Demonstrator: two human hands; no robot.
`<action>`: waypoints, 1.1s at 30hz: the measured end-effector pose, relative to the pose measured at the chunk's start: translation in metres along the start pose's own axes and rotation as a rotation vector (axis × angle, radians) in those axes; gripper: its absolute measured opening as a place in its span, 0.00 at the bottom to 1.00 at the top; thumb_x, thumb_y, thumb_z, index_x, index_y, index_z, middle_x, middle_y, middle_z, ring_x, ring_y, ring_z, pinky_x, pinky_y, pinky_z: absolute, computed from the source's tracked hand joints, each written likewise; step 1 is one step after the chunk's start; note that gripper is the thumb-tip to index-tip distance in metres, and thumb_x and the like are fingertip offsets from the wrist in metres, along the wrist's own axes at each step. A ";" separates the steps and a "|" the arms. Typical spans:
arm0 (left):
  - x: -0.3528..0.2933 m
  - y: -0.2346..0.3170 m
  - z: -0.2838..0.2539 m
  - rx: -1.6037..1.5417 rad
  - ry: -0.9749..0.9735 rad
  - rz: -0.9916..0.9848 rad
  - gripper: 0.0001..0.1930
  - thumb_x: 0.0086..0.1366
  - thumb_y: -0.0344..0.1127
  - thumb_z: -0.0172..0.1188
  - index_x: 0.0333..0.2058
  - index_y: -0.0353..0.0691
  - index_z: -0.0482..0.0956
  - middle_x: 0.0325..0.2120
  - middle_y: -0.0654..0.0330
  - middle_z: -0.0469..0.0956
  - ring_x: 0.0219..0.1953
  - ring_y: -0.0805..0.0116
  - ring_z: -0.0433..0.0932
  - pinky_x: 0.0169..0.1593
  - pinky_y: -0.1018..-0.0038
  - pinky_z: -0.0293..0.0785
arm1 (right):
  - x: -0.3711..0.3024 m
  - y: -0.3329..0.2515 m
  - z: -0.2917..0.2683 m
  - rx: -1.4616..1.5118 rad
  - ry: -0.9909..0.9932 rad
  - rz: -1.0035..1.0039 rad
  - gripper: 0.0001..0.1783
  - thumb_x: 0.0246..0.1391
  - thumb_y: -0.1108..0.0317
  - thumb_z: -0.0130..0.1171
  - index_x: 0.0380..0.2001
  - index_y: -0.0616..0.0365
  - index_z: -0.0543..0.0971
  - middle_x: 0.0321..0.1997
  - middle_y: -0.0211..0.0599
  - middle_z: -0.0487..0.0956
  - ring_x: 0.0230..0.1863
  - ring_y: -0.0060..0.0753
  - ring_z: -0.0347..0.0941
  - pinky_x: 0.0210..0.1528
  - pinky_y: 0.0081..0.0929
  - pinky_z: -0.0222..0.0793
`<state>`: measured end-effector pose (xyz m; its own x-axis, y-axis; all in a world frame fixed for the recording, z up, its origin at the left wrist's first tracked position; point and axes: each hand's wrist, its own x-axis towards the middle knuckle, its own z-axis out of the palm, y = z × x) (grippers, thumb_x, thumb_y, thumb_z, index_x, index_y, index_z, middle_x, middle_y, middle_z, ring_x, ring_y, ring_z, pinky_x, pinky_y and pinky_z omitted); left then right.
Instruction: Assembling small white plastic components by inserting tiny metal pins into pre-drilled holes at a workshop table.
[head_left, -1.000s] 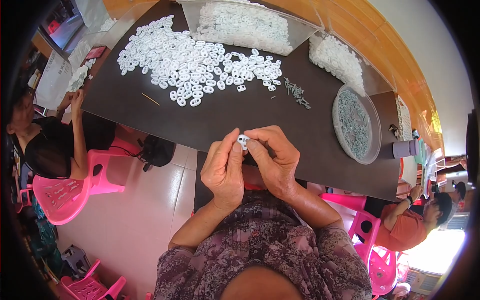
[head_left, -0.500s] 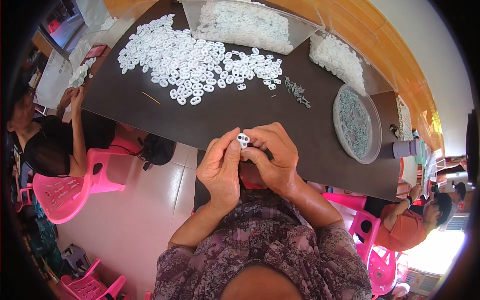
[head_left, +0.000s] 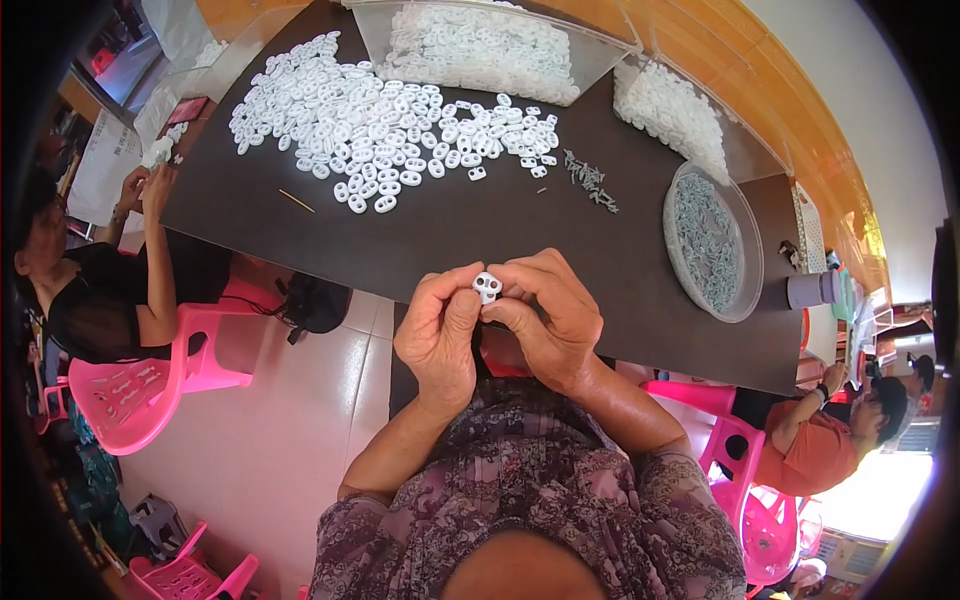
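Faces a large, dark brown, flat-topped table [head_left: 400, 240]. Has a co-worker in black [head_left: 100, 305] well apart to the left, seated on a pink plastic chair [head_left: 135, 395], and a co-worker in an orange top [head_left: 815, 445] at the far right. Keeps across the table's far left a broad heap of white oval plastic pieces [head_left: 340, 130], with two holes in most. Has behind it a long, clear plastic box [head_left: 602, 62], filled with white pieces, and to the right a second clear plastic box [head_left: 745, 140], filled likewise. Keeps nearer, at the right, a round, clear plastic tub [head_left: 751, 262] of grey-green, screw-like bits.

Holds the left hand [head_left: 440, 345] and right hand [head_left: 550, 320] close together over the near edge, with thumbs and fingers of both pinching one item. Has just beside the tub a lavender cylindrical jar [head_left: 812, 290]. Keeps beyond the hands a loose cluster of grey screw-like bits [head_left: 590, 182] and, to the left, a thin yellowish stick [head_left: 296, 201]. Grips between both sets of fingertips a small, white, rounded plastic piece [head_left: 487, 287] with dark holes, off the tabletop.
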<state>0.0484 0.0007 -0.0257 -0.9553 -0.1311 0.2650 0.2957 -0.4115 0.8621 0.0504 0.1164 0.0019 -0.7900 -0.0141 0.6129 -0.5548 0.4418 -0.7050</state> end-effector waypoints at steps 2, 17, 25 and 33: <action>0.000 -0.002 0.000 -0.015 -0.001 -0.002 0.09 0.63 0.30 0.57 0.39 0.30 0.76 0.32 0.62 0.75 0.35 0.77 0.72 0.42 0.81 0.68 | -0.001 0.000 0.000 0.005 0.002 0.001 0.16 0.39 0.82 0.64 0.36 0.66 0.78 0.32 0.39 0.77 0.29 0.27 0.69 0.29 0.21 0.66; -0.004 -0.004 0.001 -0.055 0.031 -0.013 0.09 0.64 0.31 0.56 0.39 0.31 0.74 0.34 0.61 0.75 0.35 0.77 0.73 0.43 0.81 0.69 | -0.005 0.000 0.002 0.024 -0.006 -0.016 0.16 0.43 0.81 0.61 0.39 0.67 0.76 0.36 0.41 0.76 0.30 0.28 0.69 0.29 0.22 0.67; -0.003 0.001 0.006 -0.091 0.051 -0.068 0.09 0.64 0.30 0.56 0.40 0.30 0.75 0.34 0.61 0.75 0.36 0.77 0.72 0.43 0.81 0.69 | -0.007 0.001 0.005 0.021 0.027 0.003 0.16 0.43 0.80 0.62 0.39 0.67 0.76 0.35 0.40 0.76 0.30 0.27 0.69 0.29 0.20 0.66; -0.004 -0.002 0.004 -0.119 0.039 -0.035 0.08 0.64 0.30 0.56 0.39 0.31 0.76 0.30 0.64 0.74 0.33 0.79 0.69 0.40 0.82 0.66 | -0.007 0.000 0.006 0.017 0.026 -0.021 0.16 0.43 0.79 0.63 0.40 0.68 0.76 0.35 0.42 0.76 0.30 0.28 0.69 0.30 0.21 0.66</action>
<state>0.0519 0.0057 -0.0269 -0.9648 -0.1493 0.2166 0.2629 -0.5199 0.8127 0.0543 0.1117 -0.0045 -0.7711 0.0005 0.6368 -0.5757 0.4268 -0.6974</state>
